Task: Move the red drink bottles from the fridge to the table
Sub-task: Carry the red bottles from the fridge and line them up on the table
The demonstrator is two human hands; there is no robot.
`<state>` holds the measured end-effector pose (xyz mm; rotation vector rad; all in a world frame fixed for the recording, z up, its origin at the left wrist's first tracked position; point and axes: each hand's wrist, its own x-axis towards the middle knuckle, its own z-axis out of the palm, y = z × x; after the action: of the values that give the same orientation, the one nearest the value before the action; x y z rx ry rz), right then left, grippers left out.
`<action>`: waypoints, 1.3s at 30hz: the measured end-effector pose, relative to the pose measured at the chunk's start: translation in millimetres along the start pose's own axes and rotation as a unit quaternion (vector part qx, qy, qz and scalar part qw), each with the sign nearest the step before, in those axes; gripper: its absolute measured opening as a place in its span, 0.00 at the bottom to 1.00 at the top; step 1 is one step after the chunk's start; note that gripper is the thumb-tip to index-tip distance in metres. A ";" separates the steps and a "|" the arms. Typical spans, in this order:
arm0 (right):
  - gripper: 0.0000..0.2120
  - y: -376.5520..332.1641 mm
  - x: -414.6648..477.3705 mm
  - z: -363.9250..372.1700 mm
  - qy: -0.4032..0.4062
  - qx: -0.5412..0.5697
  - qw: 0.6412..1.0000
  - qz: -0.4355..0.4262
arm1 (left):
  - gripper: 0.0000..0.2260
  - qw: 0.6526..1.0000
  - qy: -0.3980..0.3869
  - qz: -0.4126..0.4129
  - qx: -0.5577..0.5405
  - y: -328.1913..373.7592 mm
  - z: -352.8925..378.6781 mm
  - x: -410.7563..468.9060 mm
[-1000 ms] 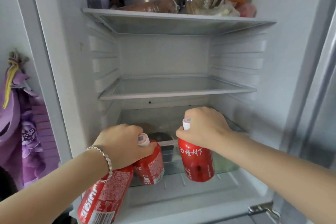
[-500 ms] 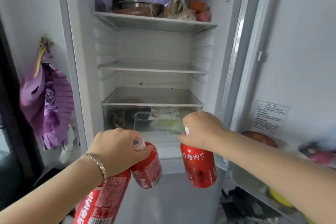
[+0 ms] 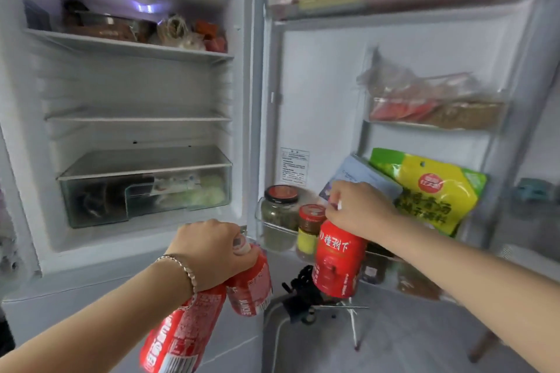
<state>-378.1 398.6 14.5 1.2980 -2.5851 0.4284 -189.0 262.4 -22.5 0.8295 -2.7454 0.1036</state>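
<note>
The fingers of the left hand (image 3: 209, 254) curl tightly around the necks of two red bottles, the near bottle (image 3: 181, 333) and the far bottle (image 3: 250, 285), which hang under the fist. The fingers of the right hand (image 3: 360, 212) clamp the top of the third bottle (image 3: 338, 263), held in the air before the door shelf (image 3: 272, 228), outside the open fridge (image 3: 136, 254)

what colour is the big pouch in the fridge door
The pouch is yellow with green edges, seen in the head view.

Left hand (image 3: 212, 254): you grip by the necks the nearer red bottle (image 3: 178, 333), under your wrist, and the farther red bottle (image 3: 251, 285), below your fingers.
Right hand (image 3: 360, 212): you hold a third red bottle (image 3: 338, 263) by its top, hanging below your fist.
</note>
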 end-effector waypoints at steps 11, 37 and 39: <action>0.22 183.8 -50.7 -53.2 0.150 0.048 0.964 0.217 | 0.22 0.996 0.041 0.078 -0.007 123.0 -7.6 15.6; 0.16 292.1 -50.0 -54.5 0.083 0.130 0.986 0.062 | 0.21 0.995 0.042 -0.083 0.032 233.2 9.2 -40.9; 0.16 281.5 -67.1 -58.2 0.071 0.089 0.992 0.052 | 0.21 0.994 0.048 -0.091 0.030 229.6 5.0 -46.9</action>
<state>-562.3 628.9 2.3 1.1418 -2.5492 0.7584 -279.6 478.1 -38.1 1.0567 -2.5753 0.1864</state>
